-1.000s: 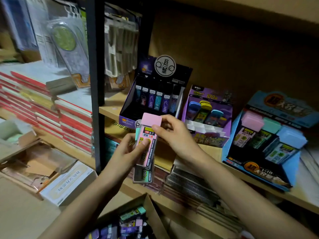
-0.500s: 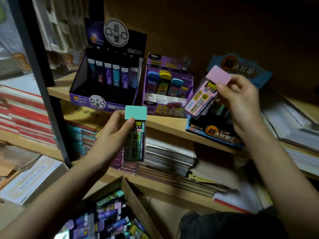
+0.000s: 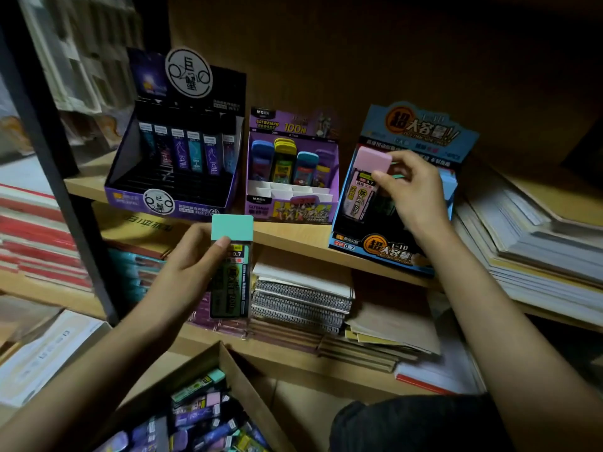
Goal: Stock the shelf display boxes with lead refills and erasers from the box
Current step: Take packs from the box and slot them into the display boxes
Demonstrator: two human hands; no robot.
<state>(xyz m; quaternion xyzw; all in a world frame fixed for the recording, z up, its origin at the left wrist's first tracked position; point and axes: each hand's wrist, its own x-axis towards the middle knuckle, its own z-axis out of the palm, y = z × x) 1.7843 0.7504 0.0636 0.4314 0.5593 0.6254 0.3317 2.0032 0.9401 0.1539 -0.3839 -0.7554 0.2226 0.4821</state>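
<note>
Pink-capped refill (image 3: 365,187), likely light, stiff, slick plastic, is pinched near its cap by the right hand (image 3: 411,194) at the blue box (image 3: 421,132); the left hand (image 3: 189,259) grips a green-capped refill (image 3: 231,272) below the shelf (image 3: 293,238) edge.

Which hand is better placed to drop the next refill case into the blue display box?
Right. The right hand pinches the pink-capped case at the opening of the blue display box; the left hand holds the teal-capped case lower, in front of the shelf.
</note>
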